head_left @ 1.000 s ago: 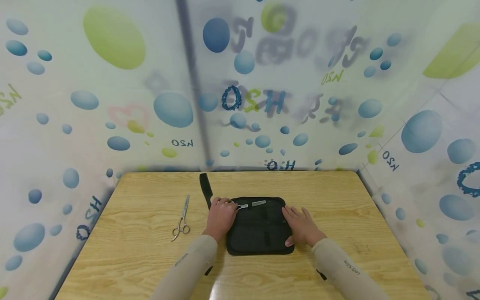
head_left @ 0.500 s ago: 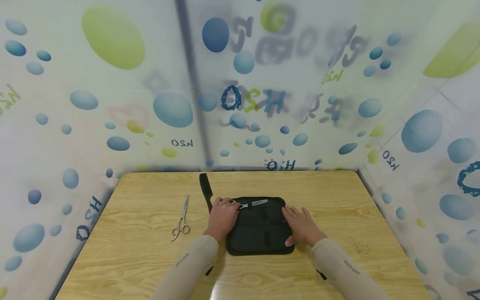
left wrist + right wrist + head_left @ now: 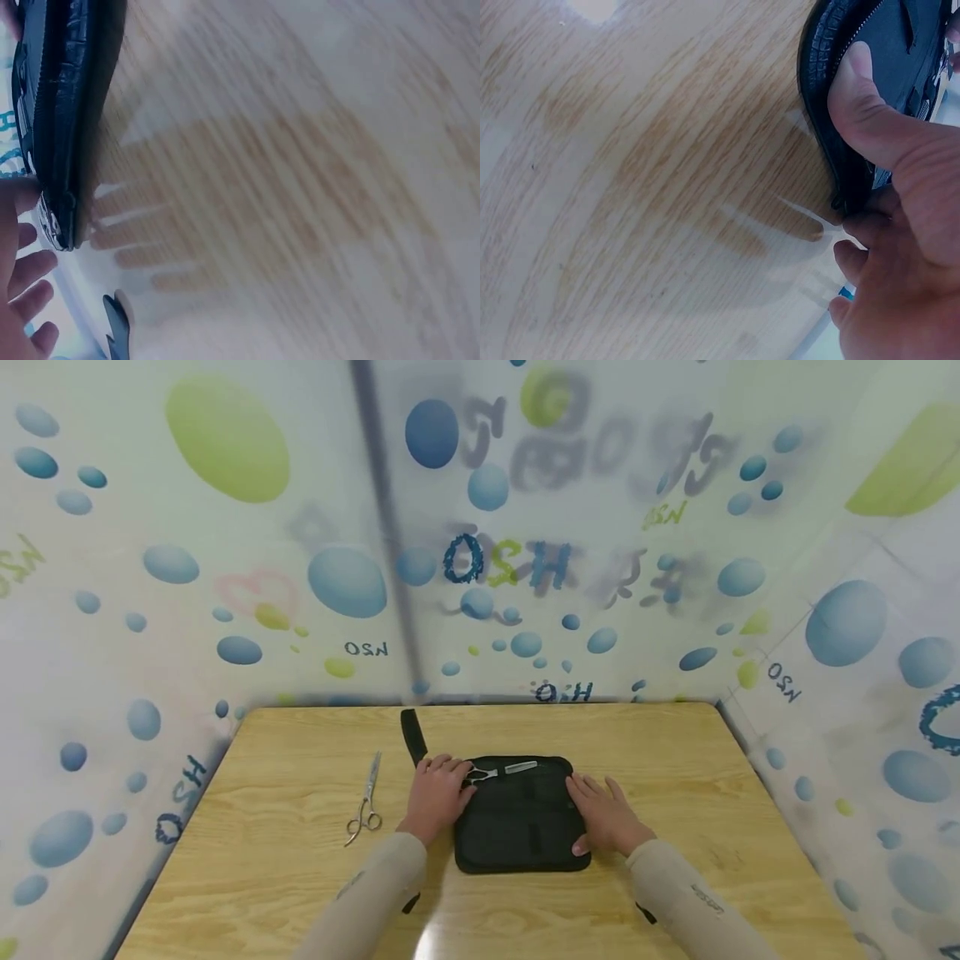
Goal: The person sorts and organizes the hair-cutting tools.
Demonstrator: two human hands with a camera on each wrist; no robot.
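A flat black zip case lies on the table. Near its top edge, a pair of scissors passes under a strap, the blade showing beyond it. My left hand is at the case's upper left corner, fingers around the handle end and partly covering it. In the left wrist view its fingers are spread beside the case edge. My right hand rests along the right edge with extended fingers. Its thumb lies on top, by the zipper.
Another pair of silver scissors lies on the table left of my left hand. A black comb lies behind that hand, its lower end hidden. The wooden table meets a patterned wall covering at the back and sides.
My left hand has shifted slightly left, and more of the scissors' handle shows. The blade sits slightly further right beyond the strap. My right hand keeps its place on the case.
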